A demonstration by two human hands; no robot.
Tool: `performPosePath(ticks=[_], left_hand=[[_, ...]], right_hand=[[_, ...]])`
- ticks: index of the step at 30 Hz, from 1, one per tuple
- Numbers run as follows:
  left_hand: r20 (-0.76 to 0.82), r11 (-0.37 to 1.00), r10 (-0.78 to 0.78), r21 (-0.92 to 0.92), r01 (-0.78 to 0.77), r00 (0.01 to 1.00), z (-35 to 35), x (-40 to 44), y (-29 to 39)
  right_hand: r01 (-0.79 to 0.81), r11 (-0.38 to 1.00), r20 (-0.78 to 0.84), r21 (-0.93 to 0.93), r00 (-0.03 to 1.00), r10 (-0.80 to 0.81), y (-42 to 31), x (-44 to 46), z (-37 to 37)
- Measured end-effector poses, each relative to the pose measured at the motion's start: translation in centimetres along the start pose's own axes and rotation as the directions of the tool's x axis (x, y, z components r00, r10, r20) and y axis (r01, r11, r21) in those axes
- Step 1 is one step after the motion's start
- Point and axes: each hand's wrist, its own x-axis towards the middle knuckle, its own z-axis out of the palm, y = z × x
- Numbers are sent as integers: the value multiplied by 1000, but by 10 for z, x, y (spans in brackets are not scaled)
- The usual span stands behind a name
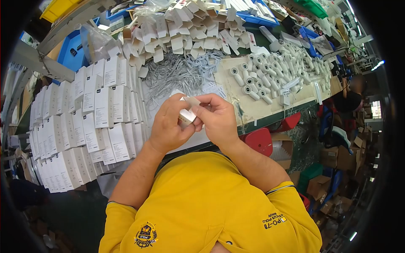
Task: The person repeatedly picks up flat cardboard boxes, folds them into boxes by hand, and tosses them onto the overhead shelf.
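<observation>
Here's the left hand [171,124] wrapped round a small white box [187,116], and the right hand [217,118] has its fingertips closed on that same box beside a raised flap [192,101], right over the table [201,137]! Just beyond, a tangle of pale cables [175,76]; left, stacked closed cartons [110,105] (printed sides showing, folks); right, white cylindrical units [263,76]; farther back, heaped open-flapped boxes [181,31].
</observation>
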Motion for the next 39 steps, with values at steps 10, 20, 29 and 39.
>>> performPosePath(ticks=[10,20,29,39], left_hand=[[-22,997,-24,-78,22,999,2,-3,-1],[-41,991,-79,-116,74,996,9,-4,-3],[-30,969,-160,-198,150,987,11,-5,-1],[10,923,-254,-296,245,967,10,-6,3]], right_hand=[[15,989,28,-147,1000,-11,2,-7,0],[-26,972,-17,-233,1000,23,7,8,0],[111,927,-1,-358,993,-119,23,13,-3],[-96,982,56,-161,993,106,-1,12,-5]])
